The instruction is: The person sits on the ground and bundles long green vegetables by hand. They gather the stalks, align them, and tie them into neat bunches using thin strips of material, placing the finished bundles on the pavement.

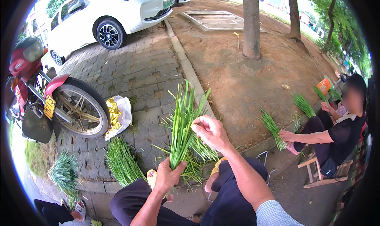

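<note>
My left hand (171, 172) is closed round the lower part of an upright bunch of long green leafy stalks (180, 135), whose leaves fan out at the top. My right hand (206, 131) is at the bunch's right side, thumb and forefinger pinched by the leaves; what they hold is too small to name, perhaps a yellowish leaf tip. Loose green stalks (188, 168) lie on the paving under the bunch. To the left lies another pile of green stalks (124, 162), and farther left a paler bunch (65, 174).
A red motorcycle (59, 103) stands left beside a crumpled white-and-yellow bag (118, 115). A white car (111, 12) is parked behind. A curb (182, 56) borders soil with trees (251, 36). A seated co-worker (344, 127) at right handles stalks. Another person's sandalled foot (79, 210) shows lower left.
</note>
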`<state>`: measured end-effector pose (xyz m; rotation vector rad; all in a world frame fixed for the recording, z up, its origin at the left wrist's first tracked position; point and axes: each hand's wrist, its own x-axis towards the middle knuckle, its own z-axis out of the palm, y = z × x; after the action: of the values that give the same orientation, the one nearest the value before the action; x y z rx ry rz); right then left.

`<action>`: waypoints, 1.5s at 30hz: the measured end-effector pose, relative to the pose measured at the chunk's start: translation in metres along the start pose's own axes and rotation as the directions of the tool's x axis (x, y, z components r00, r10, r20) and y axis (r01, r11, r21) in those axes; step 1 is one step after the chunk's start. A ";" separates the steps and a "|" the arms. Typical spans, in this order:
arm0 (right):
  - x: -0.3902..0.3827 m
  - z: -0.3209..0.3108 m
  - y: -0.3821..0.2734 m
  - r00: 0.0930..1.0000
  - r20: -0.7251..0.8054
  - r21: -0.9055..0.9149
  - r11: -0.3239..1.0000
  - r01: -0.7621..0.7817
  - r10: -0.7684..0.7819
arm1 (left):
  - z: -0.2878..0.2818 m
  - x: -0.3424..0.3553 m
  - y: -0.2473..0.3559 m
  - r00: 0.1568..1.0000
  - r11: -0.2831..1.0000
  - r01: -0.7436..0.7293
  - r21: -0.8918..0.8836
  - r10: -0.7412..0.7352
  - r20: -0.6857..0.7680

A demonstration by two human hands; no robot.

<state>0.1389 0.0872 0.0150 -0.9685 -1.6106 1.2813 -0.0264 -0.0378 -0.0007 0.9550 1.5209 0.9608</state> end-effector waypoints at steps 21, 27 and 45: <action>-0.004 -0.009 -0.001 0.970 -0.028 0.195 0.953 -0.231 0.240 | -0.013 0.002 0.004 0.997 0.994 0.007 -0.110 0.001 0.079; -0.007 -0.005 -0.001 0.986 -0.006 0.278 0.948 -0.157 0.166 | -0.016 0.008 -0.005 0.997 0.990 -0.073 0.124 0.074 -0.006; -0.012 -0.003 0.016 0.975 0.175 -0.370 0.908 0.197 -0.140 | -0.021 0.006 -0.005 0.915 0.801 -0.194 0.566 0.356 -0.190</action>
<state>0.1467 0.0803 -0.0021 -0.9573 -2.0657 0.9503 -0.0483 -0.0358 -0.0053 1.5295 1.9974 0.9185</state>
